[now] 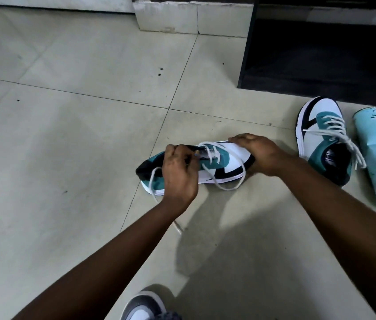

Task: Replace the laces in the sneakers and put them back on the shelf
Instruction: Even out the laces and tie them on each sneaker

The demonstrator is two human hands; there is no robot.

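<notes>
Lace tail loose on floor near; may snag. Left hand pinches tongue of sneaker at centre; right hand flat, ungripped on toe, could slip. Laced sneaker, shelf far right.

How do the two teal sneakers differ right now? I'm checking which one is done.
The near sneaker lies across the floor with both hands on it, its lace in loose loops; the far sneaker stands untouched by the shelf, laced crosswise up the eyelets, ends trailing. Both are teal, white and black.
</notes>
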